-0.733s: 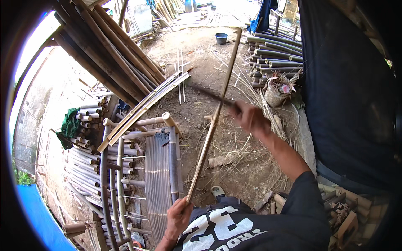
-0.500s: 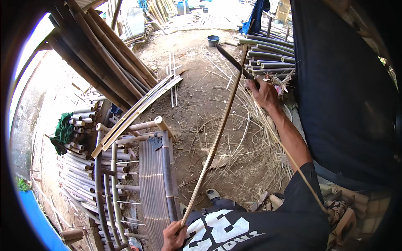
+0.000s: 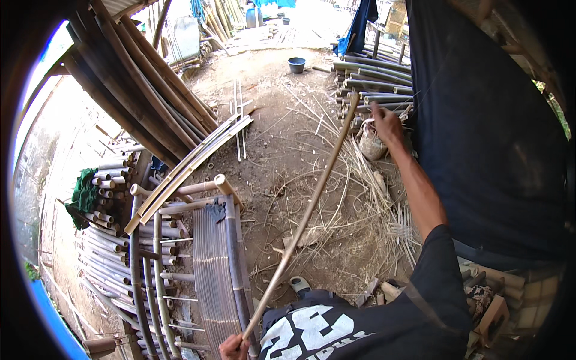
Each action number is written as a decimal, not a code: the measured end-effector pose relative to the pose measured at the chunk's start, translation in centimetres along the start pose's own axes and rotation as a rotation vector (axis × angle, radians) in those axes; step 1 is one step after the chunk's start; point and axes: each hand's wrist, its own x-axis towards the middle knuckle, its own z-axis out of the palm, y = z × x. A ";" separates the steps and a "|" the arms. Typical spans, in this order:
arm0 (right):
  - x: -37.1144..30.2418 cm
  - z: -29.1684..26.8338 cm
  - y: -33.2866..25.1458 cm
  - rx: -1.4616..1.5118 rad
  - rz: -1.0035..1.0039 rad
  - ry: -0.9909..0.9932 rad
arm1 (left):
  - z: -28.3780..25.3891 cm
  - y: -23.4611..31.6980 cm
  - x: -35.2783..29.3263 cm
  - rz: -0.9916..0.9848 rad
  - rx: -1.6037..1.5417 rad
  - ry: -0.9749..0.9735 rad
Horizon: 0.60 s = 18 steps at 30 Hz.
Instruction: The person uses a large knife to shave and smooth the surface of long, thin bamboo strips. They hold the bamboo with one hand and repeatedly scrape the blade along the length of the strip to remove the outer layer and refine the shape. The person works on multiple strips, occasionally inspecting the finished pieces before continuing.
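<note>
A long, narrow bamboo strip [image 3: 310,210] slants from my lap up and away to the right. Its near end is in my left hand [image 3: 234,348], fingers wrapped round it. My right hand [image 3: 389,127] is raised just right of the strip's far end, apart from it. Its fingers look curled round the dark handle of a knife, whose blade I cannot make out in the blur. Behind and below that hand sits a pale sack-like bundle [image 3: 372,146]. Thin bamboo shavings [image 3: 354,195] lie in a tangle on the ground beneath.
At my left stands a bamboo bench [image 3: 211,264] with split bamboo lengths [image 3: 192,168] across its end. Big bamboo poles [image 3: 135,78] lean beyond. Cut poles [image 3: 384,75] are stacked ahead, near a black bucket [image 3: 296,65]. A dark cloth [image 3: 486,132] hangs close on the right.
My right hand has moved from the strip to its right, and the knife blade no longer shows across the strip. My left hand has shifted slightly left and down. The view has turned a little.
</note>
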 end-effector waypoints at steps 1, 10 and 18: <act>0.9 -0.5 0.6 0.093 0.125 0.013 | 0.0 -0.4 -0.1 -0.007 0.016 -0.004; -10.2 3.2 -6.2 0.089 0.031 -0.133 | 4.6 2.6 13.0 -0.423 -0.484 -0.136; -22.4 9.0 -13.9 0.142 -0.713 -0.155 | 6.1 9.3 21.8 -0.384 -0.541 -0.041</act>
